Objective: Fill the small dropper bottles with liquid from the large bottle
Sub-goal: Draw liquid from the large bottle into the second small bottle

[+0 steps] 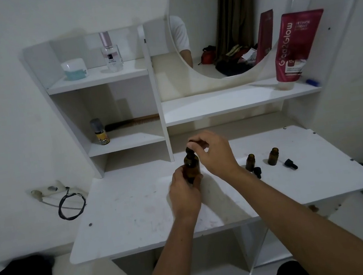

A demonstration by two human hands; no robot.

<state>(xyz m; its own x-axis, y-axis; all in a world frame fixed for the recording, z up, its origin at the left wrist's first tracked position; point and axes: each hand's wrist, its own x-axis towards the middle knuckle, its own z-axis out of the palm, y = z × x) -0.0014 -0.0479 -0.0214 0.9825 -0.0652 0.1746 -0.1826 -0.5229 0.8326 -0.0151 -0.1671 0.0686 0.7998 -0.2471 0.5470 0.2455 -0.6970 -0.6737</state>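
Observation:
A large amber bottle [192, 167] stands upright on the white table [139, 211], and my left hand [185, 188] grips its lower body. My right hand [214, 150] pinches the black dropper cap [190, 151] at the bottle's neck from above. To the right stand two small amber dropper bottles [250, 162] [273, 156], both uncapped. Their two black dropper caps [258, 172] [291, 164] lie on the table beside them.
White shelves behind the table hold a perfume bottle [111, 54], a white jar [75, 69], a small yellow bottle [100, 132], a comb [133, 122] and a red tube [295, 48]. A round mirror [231, 28] hangs above. A cable [71, 204] lies at left.

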